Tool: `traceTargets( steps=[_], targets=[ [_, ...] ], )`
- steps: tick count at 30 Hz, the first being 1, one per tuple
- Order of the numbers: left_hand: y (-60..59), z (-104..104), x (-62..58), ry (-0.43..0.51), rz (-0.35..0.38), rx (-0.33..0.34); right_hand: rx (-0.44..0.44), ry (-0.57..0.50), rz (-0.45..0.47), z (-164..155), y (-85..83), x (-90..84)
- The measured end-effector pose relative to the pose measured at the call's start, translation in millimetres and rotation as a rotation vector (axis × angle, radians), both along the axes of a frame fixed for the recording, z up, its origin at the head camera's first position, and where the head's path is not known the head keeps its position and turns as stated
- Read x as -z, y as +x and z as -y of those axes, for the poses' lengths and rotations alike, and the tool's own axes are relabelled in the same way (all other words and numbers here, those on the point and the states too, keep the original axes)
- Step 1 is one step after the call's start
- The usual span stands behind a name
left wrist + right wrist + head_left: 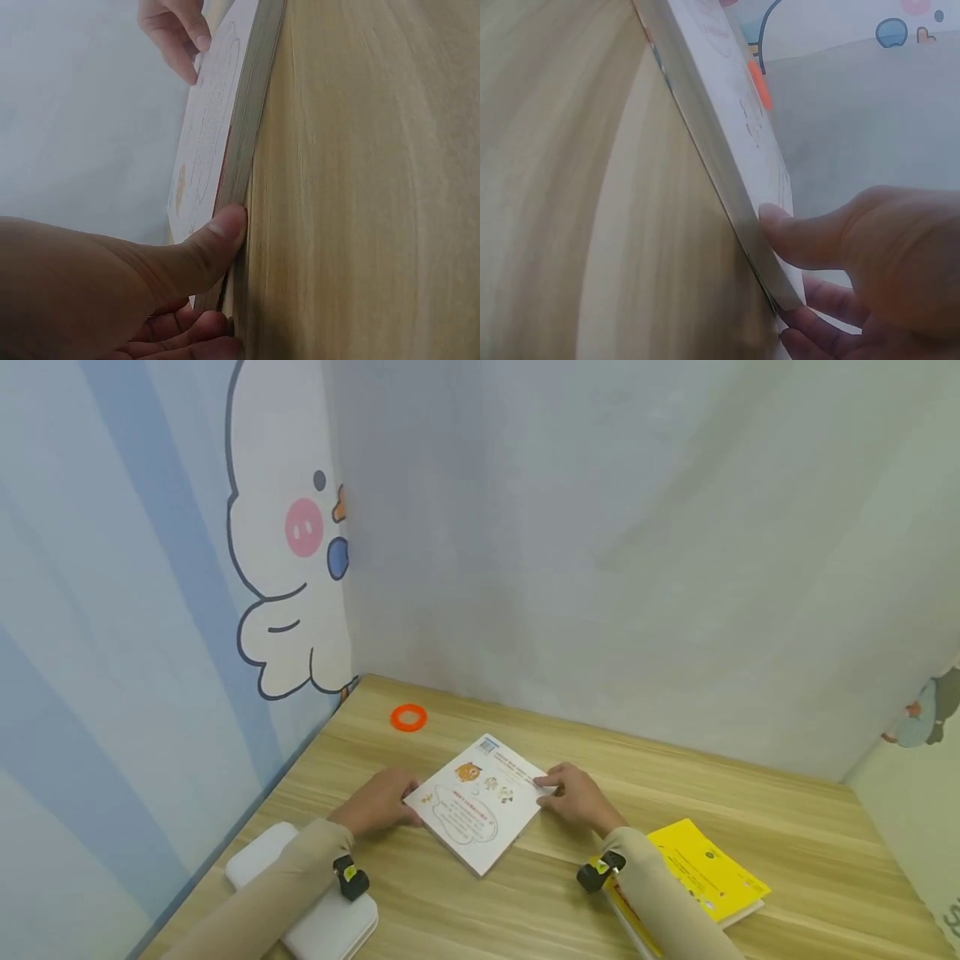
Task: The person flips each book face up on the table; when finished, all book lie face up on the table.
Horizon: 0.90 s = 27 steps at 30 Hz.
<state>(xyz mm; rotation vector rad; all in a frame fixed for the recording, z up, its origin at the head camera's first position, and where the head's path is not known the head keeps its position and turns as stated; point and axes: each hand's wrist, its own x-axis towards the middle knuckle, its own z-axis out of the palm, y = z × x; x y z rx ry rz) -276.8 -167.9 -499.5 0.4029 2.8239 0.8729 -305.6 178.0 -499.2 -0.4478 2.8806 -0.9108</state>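
My left hand (377, 803) pinches the white picture book (480, 802) at its left edge, thumb against the page block; my right hand (576, 797) grips the opposite edge likewise. I judge the two-sided hold steadies it flat on the wooden desk (750, 810), mid-table, orange ring (408, 717) beyond.

Both arms are covered by long beige sleeves of plain, smooth fabric that end at the wrists. The left sleeve (281, 885) and right sleeve (660, 902) match in colour and cut. A small black device with a yellow marking sits at each cuff: one on the left wrist (350, 877), one on the right wrist (600, 870). Both hands are bare; no rings or gloves seen.
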Motion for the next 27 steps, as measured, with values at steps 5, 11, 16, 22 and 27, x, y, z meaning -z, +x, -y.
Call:
traceTargets(
  steps=[5,11,16,22,27],
  targets=[
    [-2.5,-1.5,-1.8,-0.023,0.011,0.010,-0.001,0.011,-0.014,-1.5,-1.1,-1.8],
    [-3.8,1.5,1.6,-0.046,0.043,0.041,-0.013,-0.016,-0.003,-1.9,-0.8,5.1],
    [-4.7,6.4,2.3,-0.060,0.062,0.083,-0.018,-0.022,-0.002,-2.5,0.0,10.4],
    [-10.1,11.9,3.2,0.008,0.037,0.138,-0.007,-0.035,0.000,-3.9,-1.3,10.6],
    [-12.6,14.5,5.2,0.097,0.069,0.174,-0.011,-0.031,-0.006,-6.3,-1.2,12.2]
  ],
)
